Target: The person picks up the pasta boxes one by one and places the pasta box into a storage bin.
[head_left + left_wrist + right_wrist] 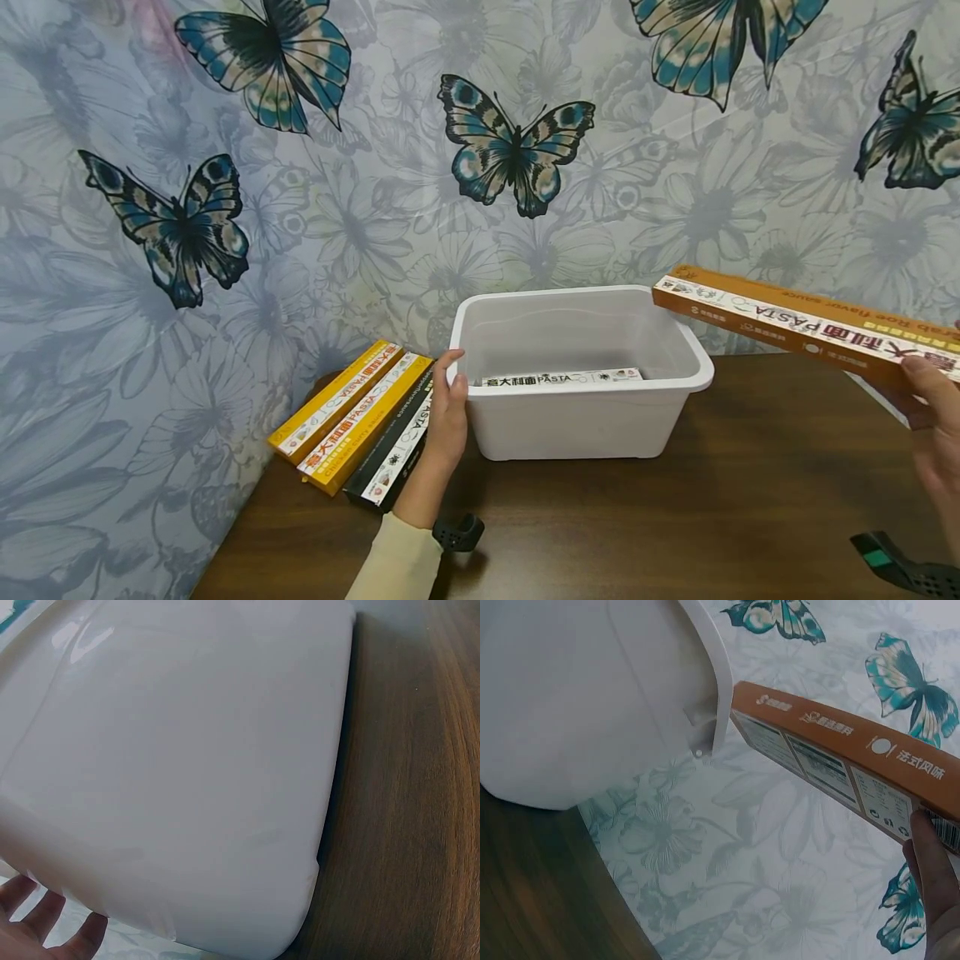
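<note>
My left hand (447,412) grips the left end of a white plastic bin (577,425). Its fingertips (46,911) show against the bin's side in the left wrist view. Inside the bin lies a pasta box (562,378) with a white label; the front wall hides its lower part. On the right, my right hand (936,417) holds a long orange-brown pasta box (795,321) in the air, its far end near the bin's right rim. A finger (932,862) lies along its printed side in the right wrist view. A white-and-brown piece shows below that box; I cannot tell what it is.
Left of the bin, two yellow-orange pasta boxes (337,400) and a black pasta box (393,442) lie side by side on the dark wooden table (637,533). My left forearm partly covers the black one. A butterfly-patterned wall (360,250) rises behind.
</note>
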Tool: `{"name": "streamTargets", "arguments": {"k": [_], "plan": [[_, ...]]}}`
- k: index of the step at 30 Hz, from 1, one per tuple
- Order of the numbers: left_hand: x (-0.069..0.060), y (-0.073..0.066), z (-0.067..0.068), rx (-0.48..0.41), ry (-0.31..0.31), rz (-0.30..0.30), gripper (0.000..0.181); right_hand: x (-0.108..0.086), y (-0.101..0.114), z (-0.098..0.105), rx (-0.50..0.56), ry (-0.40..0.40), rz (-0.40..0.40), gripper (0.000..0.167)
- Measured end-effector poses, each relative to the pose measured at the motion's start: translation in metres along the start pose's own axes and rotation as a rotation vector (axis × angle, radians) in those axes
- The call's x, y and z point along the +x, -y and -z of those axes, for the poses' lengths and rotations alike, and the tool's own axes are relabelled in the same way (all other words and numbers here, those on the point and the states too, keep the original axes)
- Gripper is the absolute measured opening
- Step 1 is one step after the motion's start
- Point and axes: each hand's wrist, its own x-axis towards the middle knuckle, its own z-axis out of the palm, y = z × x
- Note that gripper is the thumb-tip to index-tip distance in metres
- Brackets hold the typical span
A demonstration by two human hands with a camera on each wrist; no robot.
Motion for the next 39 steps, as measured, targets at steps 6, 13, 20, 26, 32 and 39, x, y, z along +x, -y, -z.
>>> {"name": "streamTargets", "arguments": {"k": [6,13,20,26,32,39], "plan": [[-0.001,0.000,0.000,0.001,0.001,0.008,0.050,-0.004,-0.001,-0.011,-0.041,0.137,-0.006,0.054],[0.000,0.001,0.000,-0.007,0.006,0.012,0.048,-0.009,-0.005,-0.023,-0.007,0.276,-0.009,0.053],[0.001,0.002,0.000,0.008,-0.003,-0.015,0.049,-0.010,-0.011,-0.028,-0.013,0.392,-0.095,0.055],[0.000,0.000,-0.001,0.002,-0.002,-0.012,0.049,-0.007,-0.021,-0.029,0.018,0.480,-0.156,0.053],[0.000,-0.001,-0.001,0.005,-0.002,-0.011,0.050,-0.003,-0.026,-0.033,-0.037,0.514,-0.204,0.051],[0.000,0.001,0.000,0.008,-0.005,-0.013,0.050,0.006,-0.035,-0.039,0.003,0.616,-0.284,0.049]]}}
